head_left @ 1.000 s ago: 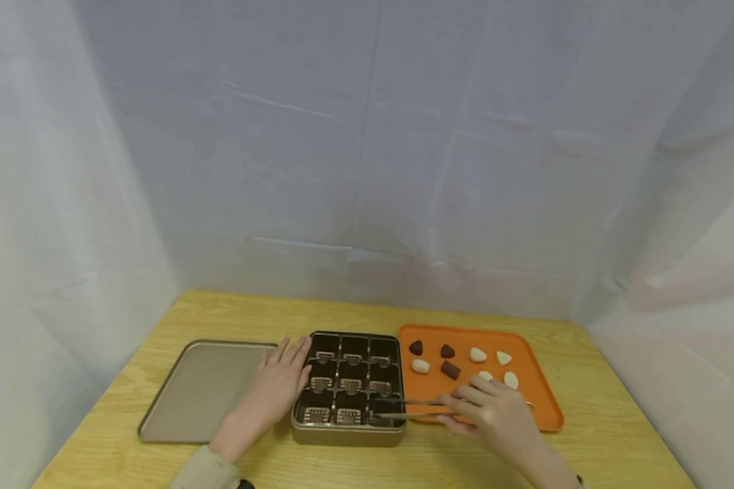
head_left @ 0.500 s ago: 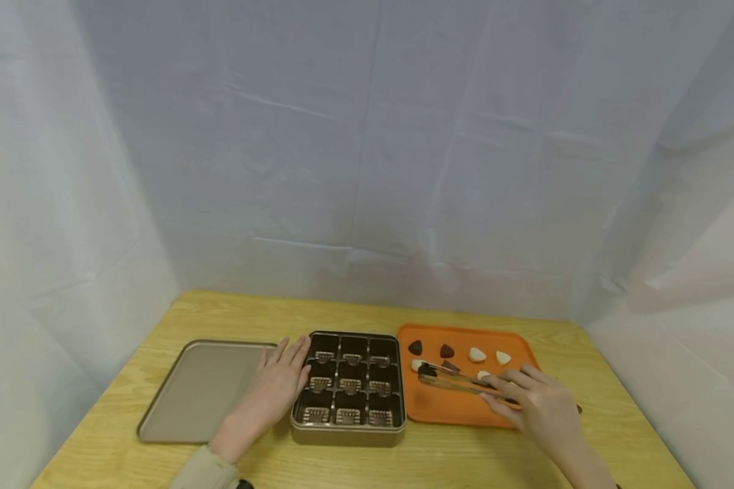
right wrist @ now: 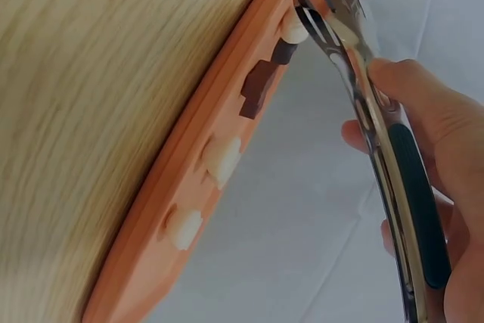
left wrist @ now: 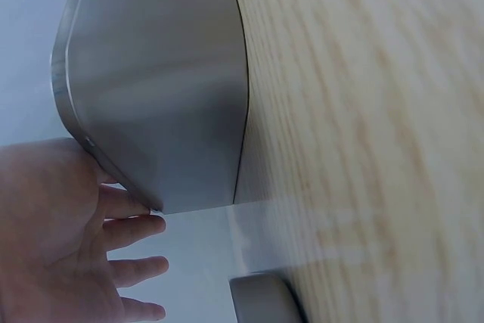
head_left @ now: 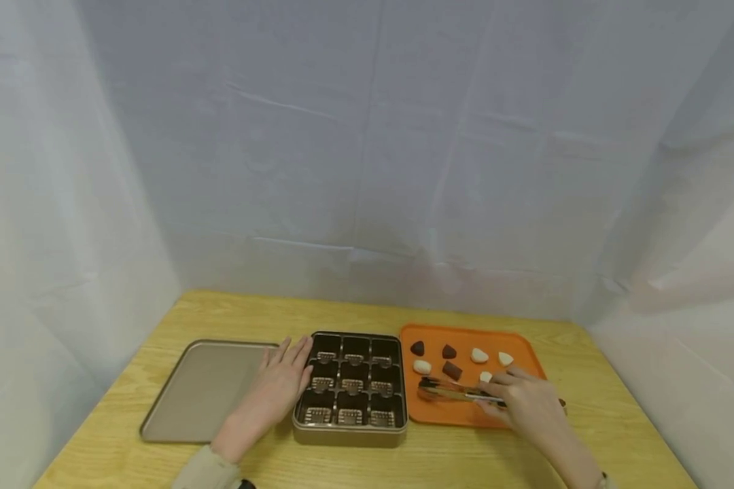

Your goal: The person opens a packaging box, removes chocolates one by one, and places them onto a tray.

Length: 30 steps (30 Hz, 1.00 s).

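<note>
My left hand [head_left: 275,384] rests along the left rim of a nine-compartment metal box [head_left: 350,437], its fingers straight; the left wrist view has the fingertips at the edge of the box wall [left wrist: 159,96]. The right hand [head_left: 529,404] grips metal tongs [right wrist: 374,126] with a dark green handle inlay. Their slotted tips lie low over the orange tray [head_left: 428,411], close together, with nothing visible between them. Just behind the tips are a white piece [head_left: 422,367] and a brown chocolate-like piece [head_left: 452,370]. Dark pieces [head_left: 417,348] and white ones [head_left: 479,356] form the row behind.
A flat beige metal lid or tray [head_left: 202,394] lies left of the box, partly behind the left forearm. The box and the orange tray stand side by side on the wooden table [head_left: 465,451]. White sheeting [head_left: 367,170] hangs behind and at both sides.
The right hand has drawn the tongs out of the box's front right compartment and to the right over the orange tray. Lately the tips shifted slightly toward the front. The left hand stays put.
</note>
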Each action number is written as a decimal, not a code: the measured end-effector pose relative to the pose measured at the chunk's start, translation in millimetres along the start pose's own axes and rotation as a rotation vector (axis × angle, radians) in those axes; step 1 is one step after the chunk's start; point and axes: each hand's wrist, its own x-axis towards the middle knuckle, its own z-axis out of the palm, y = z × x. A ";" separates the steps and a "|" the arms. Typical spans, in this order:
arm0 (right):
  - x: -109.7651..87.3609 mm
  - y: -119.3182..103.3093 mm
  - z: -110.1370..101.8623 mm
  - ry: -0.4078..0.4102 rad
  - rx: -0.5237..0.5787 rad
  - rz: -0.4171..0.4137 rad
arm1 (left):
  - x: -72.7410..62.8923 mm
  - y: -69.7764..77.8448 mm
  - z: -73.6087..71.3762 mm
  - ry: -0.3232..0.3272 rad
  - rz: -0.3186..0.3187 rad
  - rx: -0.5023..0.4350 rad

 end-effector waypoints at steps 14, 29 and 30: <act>-5.9 -0.4 -0.2 -0.017 -0.014 0.067 | -0.1 1.0 0.0 0.001 -0.001 -0.008; -3.3 -9.2 -5.1 0.142 0.022 0.181 | -1.6 2.6 -2.0 0.009 -0.005 -0.003; -2.9 -10.6 -5.3 0.143 0.024 0.186 | -1.7 2.6 -2.1 0.008 -0.005 -0.004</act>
